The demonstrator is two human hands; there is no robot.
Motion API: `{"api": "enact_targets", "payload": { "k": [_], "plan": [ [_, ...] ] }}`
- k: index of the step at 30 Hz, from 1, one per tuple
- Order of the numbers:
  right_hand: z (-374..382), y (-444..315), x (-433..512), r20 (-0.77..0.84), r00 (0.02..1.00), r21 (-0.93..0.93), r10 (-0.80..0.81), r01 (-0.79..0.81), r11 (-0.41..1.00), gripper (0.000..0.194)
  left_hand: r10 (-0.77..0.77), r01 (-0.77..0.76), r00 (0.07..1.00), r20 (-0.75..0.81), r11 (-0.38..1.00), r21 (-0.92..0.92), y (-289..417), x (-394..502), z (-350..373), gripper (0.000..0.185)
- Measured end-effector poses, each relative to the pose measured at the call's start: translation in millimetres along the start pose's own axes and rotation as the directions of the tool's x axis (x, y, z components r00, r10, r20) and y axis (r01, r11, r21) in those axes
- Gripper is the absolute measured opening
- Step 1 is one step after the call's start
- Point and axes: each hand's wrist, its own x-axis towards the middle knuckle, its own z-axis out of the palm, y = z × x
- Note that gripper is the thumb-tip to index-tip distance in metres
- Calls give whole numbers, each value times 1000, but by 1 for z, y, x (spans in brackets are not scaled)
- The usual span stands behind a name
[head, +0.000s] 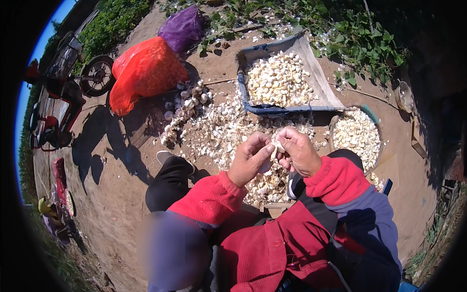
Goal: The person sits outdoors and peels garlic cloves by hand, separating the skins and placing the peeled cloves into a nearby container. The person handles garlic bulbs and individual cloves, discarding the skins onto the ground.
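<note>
A pale garlic clove with papery skin (279,146) is pinched between the fingertips of both hands, above a heap of husks. My left hand (252,156) grips it from the left, thumb against forefinger. On its other side my right hand (300,150) holds it with thumb and fingers curled. The fingers hide part of the clove. Loose garlic skins (222,137) spread over the ground beneath and beyond the hands. Several whole garlic bulbs (189,100) lie in a pile to the far left of the husks.
A blue-edged tray (270,109) of peeled cloves stands ahead; a round basket (381,140) of cloves sits to the right. A filled red mesh bag (149,69), a purple mesh bag (182,29) and a parked motorbike (60,106) are at the left. Leafy vines (350,40) border the back.
</note>
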Motion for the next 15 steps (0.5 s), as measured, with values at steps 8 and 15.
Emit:
{"api": "enact_targets", "payload": {
  "k": [8, 15],
  "plan": [
    [-6, -4, -3, 92, 995, 54, 39, -44, 998, 29, -82, 82, 994, -72, 997, 9, -4, 3, 4, 9],
    [-28, -33, -11, 126, 992, 386, 21, -68, 920, 36, -145, 139, 988, -52, 985, -106, -5, 5, -4, 23]
  ]
}}
